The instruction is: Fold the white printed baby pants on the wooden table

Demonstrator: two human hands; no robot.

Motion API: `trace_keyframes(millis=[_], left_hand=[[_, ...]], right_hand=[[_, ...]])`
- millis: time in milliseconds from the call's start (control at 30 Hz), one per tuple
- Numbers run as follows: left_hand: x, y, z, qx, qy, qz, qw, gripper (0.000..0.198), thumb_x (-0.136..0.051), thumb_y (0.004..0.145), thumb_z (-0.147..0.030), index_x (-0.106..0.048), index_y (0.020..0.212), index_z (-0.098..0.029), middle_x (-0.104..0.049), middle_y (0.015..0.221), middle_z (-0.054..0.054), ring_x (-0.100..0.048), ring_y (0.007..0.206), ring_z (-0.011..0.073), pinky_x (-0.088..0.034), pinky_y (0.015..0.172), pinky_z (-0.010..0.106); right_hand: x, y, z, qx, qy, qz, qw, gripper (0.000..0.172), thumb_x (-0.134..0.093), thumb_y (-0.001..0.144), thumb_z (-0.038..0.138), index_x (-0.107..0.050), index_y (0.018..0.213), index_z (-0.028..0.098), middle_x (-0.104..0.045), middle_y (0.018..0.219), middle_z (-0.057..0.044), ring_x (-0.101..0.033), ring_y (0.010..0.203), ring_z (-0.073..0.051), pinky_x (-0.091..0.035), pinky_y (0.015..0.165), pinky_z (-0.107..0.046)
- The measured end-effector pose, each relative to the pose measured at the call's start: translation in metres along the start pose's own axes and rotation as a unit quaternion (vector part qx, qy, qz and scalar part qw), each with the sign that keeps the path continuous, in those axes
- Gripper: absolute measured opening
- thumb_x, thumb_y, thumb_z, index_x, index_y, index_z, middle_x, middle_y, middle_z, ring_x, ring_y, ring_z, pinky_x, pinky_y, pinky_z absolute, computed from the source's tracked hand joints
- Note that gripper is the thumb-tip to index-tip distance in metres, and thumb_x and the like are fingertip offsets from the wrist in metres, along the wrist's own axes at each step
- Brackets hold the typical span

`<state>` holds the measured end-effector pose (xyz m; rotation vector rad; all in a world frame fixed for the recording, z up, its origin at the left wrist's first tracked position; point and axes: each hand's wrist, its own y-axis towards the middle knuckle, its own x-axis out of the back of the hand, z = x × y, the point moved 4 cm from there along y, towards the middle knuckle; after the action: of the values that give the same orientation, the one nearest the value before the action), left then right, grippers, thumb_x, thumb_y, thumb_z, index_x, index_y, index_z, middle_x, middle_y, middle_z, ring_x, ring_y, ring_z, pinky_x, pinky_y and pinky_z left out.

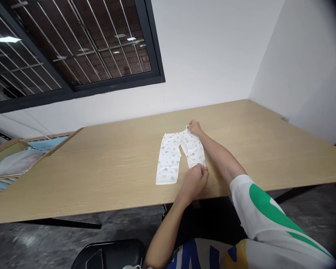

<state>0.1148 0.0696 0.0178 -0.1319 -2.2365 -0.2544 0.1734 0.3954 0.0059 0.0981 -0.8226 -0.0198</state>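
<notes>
White printed trousers point(168, 160) lie spread on the wood-toned table point(106, 175), waistband toward the wall point(207, 67), legs toward the person. Right hand point(195, 127): fingers curled together, pinching the waistband's corner. Left hand point(196, 180): fingers likewise folded in, pinching the lower end of the leg on the same side; fingertips partly hidden. Black chair point(114, 252) stands at the table's front side. Barred window point(81, 41) noted above, at left.

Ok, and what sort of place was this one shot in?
Indoors, perhaps a plain workroom: a long wood-topped table with small printed pants on it, a barred window, and what looks like a crib at the left.
</notes>
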Motion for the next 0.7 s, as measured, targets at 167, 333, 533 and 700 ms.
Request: trace_keyframes(millis=[167, 333, 533, 700], left_hand=[[0.036, -0.035, 0.033, 0.075, -0.110, -0.087, 0.987, 0.037, -0.040, 0.105, -0.045, -0.054, 0.079, -0.022, -0.058, 0.068, -0.002, -0.054, 0.065, 0.0161, -0.037, 0.066, 0.029], [0.059, -0.072, 0.075, 0.136, -0.127, -0.140, 0.973, 0.041, -0.043, 0.103, -0.053, -0.052, 0.078, -0.022, -0.047, 0.062, -0.005, -0.045, 0.060, 0.0140, -0.033, 0.062, 0.027], [0.078, -0.094, 0.112, 0.214, -0.024, -0.184, 0.959, 0.036, -0.043, 0.103, -0.046, -0.051, 0.077, -0.023, -0.057, 0.065, -0.001, -0.053, 0.064, 0.0178, -0.034, 0.065, 0.029], [0.083, -0.102, 0.123, 0.265, 0.113, -0.208, 0.935, 0.028, -0.045, 0.103, -0.035, -0.058, 0.081, -0.022, -0.068, 0.078, 0.007, -0.062, 0.074, 0.0244, -0.037, 0.070, 0.034]], right_hand=[[-0.013, 0.003, 0.051, 0.029, 0.030, -0.016, 0.999, 0.029, -0.061, 0.092, 0.019, -0.063, 0.121, 0.013, -0.069, 0.120, -0.014, -0.064, 0.108, -0.023, -0.051, 0.094, -0.030], [-0.054, -0.010, 0.095, 0.067, 0.056, 0.000, 0.996, 0.031, -0.061, 0.085, 0.012, -0.062, 0.115, 0.017, -0.067, 0.116, -0.012, -0.064, 0.107, -0.025, -0.052, 0.092, -0.033], [-0.106, -0.033, 0.117, 0.090, 0.091, 0.039, 0.991, 0.028, -0.062, 0.080, 0.009, -0.060, 0.106, 0.019, -0.066, 0.109, -0.013, -0.065, 0.100, -0.028, -0.053, 0.086, -0.036], [-0.114, -0.046, 0.126, 0.147, 0.106, 0.066, 0.981, 0.020, -0.057, 0.088, 0.012, -0.061, 0.106, 0.018, -0.069, 0.108, -0.011, -0.066, 0.096, -0.024, -0.052, 0.083, -0.033]])
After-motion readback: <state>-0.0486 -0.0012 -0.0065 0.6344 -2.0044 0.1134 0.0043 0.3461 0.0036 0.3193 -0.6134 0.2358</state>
